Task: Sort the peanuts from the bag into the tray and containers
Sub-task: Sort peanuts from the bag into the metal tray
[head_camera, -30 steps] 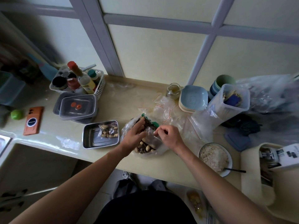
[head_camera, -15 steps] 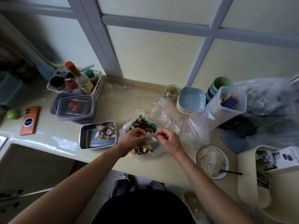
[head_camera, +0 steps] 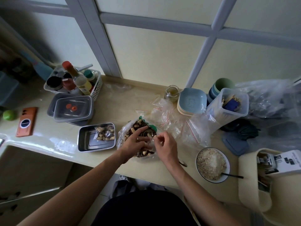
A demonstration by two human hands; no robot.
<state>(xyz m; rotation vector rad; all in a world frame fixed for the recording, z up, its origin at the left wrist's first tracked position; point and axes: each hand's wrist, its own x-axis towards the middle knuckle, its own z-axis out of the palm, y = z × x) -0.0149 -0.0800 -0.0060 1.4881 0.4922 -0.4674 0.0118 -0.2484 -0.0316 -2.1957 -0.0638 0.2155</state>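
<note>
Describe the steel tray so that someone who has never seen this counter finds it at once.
Start at the cream countertop under the window. Just left of the big clear bag of peanuts near its front edge lies a rectangular steel tray. Unlike the lidded plastic containers behind it, it is open, shiny metal and holds one small zip bag of peanuts.

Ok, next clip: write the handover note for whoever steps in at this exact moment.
Left hand: fingers straight, in among the nuts of the peanut bag.
Right hand: pinches clear plastic at the bag's mouth; which piece is unclear.
Steel tray, left of the bag: one filled small packet inside.
Lidded containers behind the tray: lids on.
Left to do: most peanuts are in the bag; spare zip bags lie behind it.
</note>
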